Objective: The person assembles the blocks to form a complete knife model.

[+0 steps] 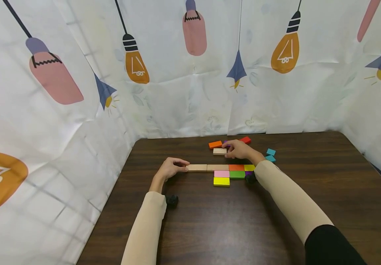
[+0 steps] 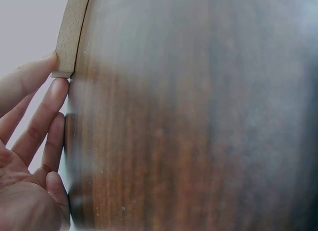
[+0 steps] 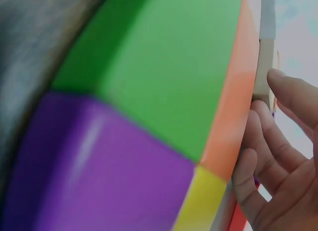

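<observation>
Seemingly partway assembled, joined blocks lie toward the bench's far edge, the left hand pinching their end block, the right hand a loose block, with other blocks unjoined.

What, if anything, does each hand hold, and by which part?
The left hand touches the left end of the leftmost wooden block; the right hand is at the right end of the separate pale block. Whether either is gripped cannot be told.
</observation>
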Action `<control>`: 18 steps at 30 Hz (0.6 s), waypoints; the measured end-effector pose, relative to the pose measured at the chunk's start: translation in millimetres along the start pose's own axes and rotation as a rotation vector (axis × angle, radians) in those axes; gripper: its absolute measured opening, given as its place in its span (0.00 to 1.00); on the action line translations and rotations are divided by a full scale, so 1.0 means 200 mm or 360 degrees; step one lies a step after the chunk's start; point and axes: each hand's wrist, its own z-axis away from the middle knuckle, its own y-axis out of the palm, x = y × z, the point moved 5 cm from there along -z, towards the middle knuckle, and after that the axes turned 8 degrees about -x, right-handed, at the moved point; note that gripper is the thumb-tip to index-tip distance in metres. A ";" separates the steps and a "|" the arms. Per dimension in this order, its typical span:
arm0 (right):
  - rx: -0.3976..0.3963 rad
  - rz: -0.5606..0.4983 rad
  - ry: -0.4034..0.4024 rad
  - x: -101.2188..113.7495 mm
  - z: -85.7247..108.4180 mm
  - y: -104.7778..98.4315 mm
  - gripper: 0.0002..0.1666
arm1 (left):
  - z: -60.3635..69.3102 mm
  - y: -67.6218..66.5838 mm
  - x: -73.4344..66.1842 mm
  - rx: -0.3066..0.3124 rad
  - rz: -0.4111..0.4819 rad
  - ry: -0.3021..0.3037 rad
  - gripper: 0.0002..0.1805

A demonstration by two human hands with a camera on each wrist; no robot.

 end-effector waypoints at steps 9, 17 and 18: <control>-0.0009 0.0076 0.0082 0.00 -0.04 0.03 0.18 | 0.00 0.01 0.01 0.0002 0.0003 0.0006 0.13; 0.0016 0.0141 0.0015 0.02 -0.01 0.01 0.14 | -0.01 0.00 0.01 -0.0010 -0.0013 0.0020 0.12; 0.0016 0.0153 0.0002 0.02 -0.01 0.01 0.14 | -0.01 0.00 0.01 -0.0009 -0.0014 0.0019 0.12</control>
